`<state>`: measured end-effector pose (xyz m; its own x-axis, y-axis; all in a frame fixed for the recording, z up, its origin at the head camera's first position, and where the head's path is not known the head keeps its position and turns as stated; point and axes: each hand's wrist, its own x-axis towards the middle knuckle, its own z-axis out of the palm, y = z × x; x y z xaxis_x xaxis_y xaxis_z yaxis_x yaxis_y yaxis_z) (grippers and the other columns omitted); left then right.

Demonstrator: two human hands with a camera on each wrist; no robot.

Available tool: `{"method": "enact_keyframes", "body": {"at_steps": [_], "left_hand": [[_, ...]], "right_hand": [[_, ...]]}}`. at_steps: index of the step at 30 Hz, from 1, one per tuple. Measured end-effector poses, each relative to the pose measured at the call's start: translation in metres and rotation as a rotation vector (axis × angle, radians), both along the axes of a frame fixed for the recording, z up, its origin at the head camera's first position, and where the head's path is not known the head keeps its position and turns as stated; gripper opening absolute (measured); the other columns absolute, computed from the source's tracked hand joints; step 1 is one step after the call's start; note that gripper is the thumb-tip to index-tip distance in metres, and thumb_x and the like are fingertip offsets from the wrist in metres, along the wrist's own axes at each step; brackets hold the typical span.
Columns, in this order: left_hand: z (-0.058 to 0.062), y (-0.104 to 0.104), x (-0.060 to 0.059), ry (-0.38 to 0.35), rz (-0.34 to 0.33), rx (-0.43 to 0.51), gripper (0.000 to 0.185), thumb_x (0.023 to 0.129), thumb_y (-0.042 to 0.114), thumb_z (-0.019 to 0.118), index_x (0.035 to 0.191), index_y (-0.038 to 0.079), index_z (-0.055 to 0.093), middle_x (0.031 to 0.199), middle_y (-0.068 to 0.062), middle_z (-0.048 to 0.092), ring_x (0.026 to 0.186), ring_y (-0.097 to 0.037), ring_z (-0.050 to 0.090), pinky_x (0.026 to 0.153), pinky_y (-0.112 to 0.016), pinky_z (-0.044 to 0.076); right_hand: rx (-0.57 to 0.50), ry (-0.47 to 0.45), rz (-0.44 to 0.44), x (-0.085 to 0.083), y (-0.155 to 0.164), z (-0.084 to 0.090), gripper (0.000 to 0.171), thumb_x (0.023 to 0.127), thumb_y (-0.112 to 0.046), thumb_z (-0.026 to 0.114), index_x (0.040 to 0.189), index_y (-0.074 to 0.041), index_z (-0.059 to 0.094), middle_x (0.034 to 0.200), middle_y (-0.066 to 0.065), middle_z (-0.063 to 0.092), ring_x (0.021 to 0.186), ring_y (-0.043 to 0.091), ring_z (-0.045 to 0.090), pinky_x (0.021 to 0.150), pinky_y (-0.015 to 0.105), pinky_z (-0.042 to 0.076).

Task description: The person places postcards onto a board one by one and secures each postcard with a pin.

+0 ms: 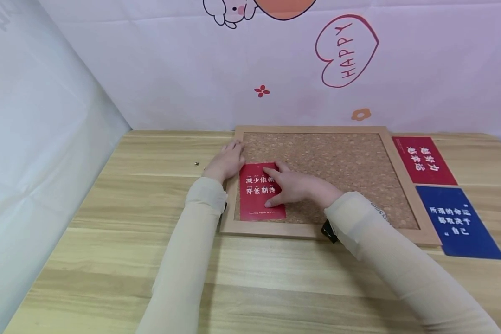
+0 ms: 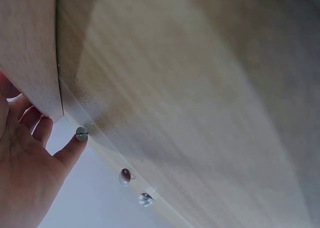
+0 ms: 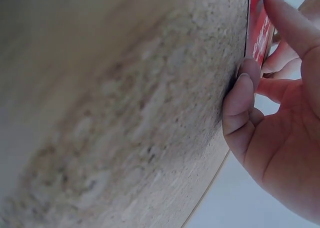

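Two hands steady a red card on a cork board.

The red card (image 1: 261, 191) lies flat at about 8 o'clock inside the cork board (image 1: 338, 162), by its left frame. The right hand (image 1: 294, 185) presses it down, fingers (image 3: 240, 103) spread and fairly straight. The left hand (image 1: 227, 160) rests on the board's left frame at 9 o'clock, fingers (image 2: 35, 125) close together and relaxed. Small pins (image 2: 125, 176) lie on the bench (image 1: 150, 208) just beyond it. At 3 o'clock, beside the board, lie a second red card (image 1: 423, 160) and a blue card (image 1: 457, 220).

"HAPPY" on backdrop heart (image 1: 345, 51) (pink outline)
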<state>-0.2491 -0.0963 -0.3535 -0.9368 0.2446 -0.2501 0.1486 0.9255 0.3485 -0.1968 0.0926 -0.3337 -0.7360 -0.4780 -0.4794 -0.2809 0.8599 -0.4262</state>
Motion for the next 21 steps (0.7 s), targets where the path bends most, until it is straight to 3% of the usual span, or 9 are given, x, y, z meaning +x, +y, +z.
{"method": "enact_keyframes", "body": {"at_steps": [21], "left_hand": [[-0.0009, -0.0006, -0.0004, 0.000, 0.004, 0.007, 0.055, 0.101, 0.023, 0.030, 0.153, 0.011, 0.017, 0.162, -0.006, 0.012, 0.150, -0.025, 0.009, 0.121, -0.040, 0.014]], "right_hand": [[0.041, 0.055, -0.033, -0.0021, -0.0039, 0.0019, 0.094, 0.080, -0.042, 0.075, 0.153, -0.016, 0.021, 0.160, 0.019, 0.004, 0.142, 0.044, 0.025, 0.110, 0.059, 0.031]]}}
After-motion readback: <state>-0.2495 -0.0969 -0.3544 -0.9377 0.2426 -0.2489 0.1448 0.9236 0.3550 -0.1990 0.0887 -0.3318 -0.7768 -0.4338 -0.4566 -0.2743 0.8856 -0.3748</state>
